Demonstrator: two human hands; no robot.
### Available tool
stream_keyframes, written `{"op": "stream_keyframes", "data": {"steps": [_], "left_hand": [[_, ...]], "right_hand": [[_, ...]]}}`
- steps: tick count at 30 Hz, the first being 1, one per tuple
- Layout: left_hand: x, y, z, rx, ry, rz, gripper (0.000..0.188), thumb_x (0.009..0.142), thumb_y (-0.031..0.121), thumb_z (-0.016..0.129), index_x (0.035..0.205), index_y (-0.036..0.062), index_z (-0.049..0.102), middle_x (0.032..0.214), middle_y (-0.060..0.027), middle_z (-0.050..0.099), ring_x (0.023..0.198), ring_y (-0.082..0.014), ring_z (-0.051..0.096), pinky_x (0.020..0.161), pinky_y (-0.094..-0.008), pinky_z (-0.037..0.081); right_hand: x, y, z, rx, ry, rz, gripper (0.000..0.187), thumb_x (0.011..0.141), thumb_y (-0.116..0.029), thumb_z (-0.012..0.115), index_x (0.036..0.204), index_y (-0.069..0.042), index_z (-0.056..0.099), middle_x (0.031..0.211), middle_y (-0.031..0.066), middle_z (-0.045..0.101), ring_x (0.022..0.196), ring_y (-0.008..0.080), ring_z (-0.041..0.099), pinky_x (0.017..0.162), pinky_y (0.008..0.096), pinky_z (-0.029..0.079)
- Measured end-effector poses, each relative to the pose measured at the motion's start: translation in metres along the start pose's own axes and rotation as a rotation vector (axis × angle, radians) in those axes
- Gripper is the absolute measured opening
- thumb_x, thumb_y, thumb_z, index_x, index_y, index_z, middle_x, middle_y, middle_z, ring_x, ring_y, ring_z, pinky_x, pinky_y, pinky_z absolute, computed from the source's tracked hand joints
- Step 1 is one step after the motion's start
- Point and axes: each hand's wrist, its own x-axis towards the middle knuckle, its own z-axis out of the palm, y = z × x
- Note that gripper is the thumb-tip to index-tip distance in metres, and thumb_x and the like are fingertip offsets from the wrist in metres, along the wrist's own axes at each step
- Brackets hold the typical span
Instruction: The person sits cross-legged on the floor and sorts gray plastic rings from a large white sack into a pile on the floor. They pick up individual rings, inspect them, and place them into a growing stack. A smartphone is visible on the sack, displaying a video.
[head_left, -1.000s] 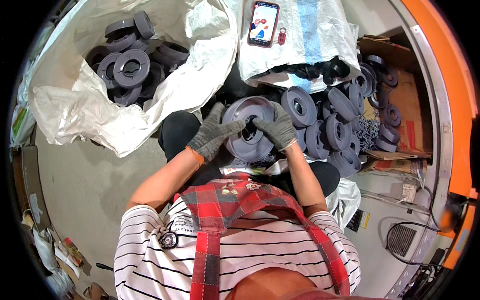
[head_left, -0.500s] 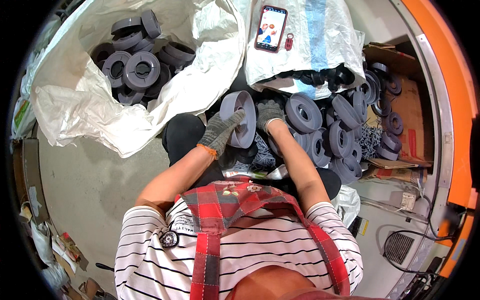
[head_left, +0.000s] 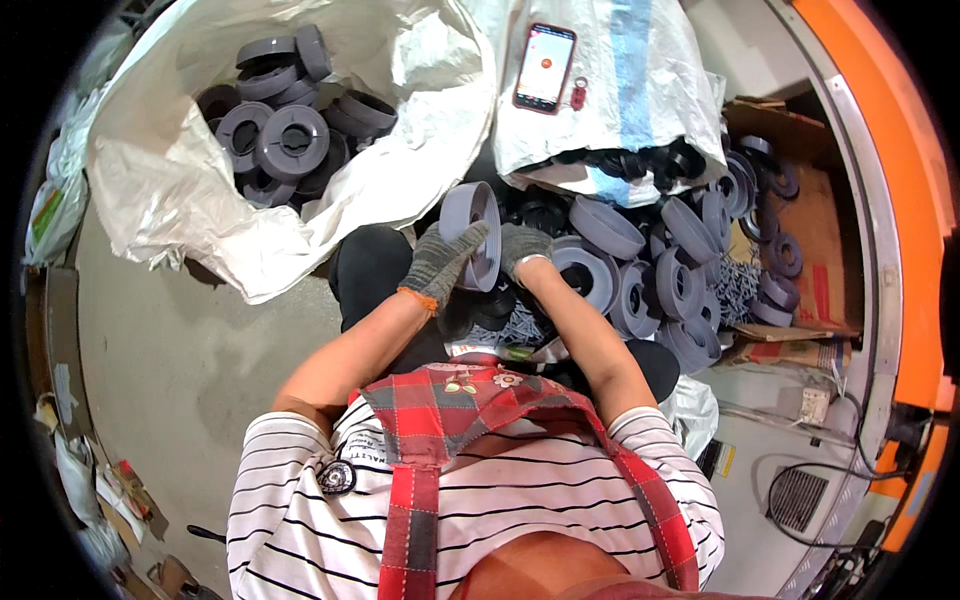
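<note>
My left hand [head_left: 445, 262], in a grey knit glove with an orange cuff, grips a grey plastic ring [head_left: 463, 222] by its near part and holds it on edge. Close against the right side of that ring is my right hand [head_left: 525, 246], also gloved. Its fingers look curled in, and what they hold, if anything, is hidden. Just right of it, a grey flanged ring [head_left: 582, 272] lies among several others like it. Between my knees are small grey screw-like pieces [head_left: 512, 328] and dark round parts [head_left: 492, 305].
A large white woven sack [head_left: 130, 215] at the far left holds several grey rings [head_left: 292, 140]. Ahead, a second white sack [head_left: 600, 70] carries a phone [head_left: 545, 68], with black parts [head_left: 640, 160] at its mouth. An open cardboard box [head_left: 815, 225] and an orange frame [head_left: 915, 250] stand right.
My right hand has come back from the dark parts toward me and left, beside the held ring. The ring has turned more edge-on. A flanged ring right of my hand has tilted.
</note>
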Motion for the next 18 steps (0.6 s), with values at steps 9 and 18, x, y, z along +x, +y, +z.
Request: {"op": "stream_keyframes", "data": {"steps": [9,18], "left_hand": [[-0.003,-0.003,0.001,-0.237,-0.061,-0.051,0.032,0.083,0.019,0.068,0.107,0.0003,0.061,0.090,-0.0067,0.064,0.076,-0.0147,0.061,0.067,-0.0293,0.051],[-0.017,0.006,-0.006,0.256,-0.292,0.237,0.042,0.080,0.028,0.070,0.109,-0.0003,0.058,0.097,-0.0121,0.063,0.086,-0.0212,0.060,0.076,-0.0330,0.049]], "right_hand": [[-0.098,-0.032,-0.060,0.781,0.553,-0.109,0.049,0.074,-0.025,0.071,0.114,-0.003,0.055,0.106,0.0215,0.062,0.102,0.0367,0.059,0.086,0.0433,0.047],[-0.113,-0.030,-0.076,0.839,0.568,-0.293,0.071,0.064,-0.029,0.079,0.122,-0.002,0.050,0.117,0.0213,0.054,0.111,0.0352,0.051,0.097,0.0419,0.040]]}}
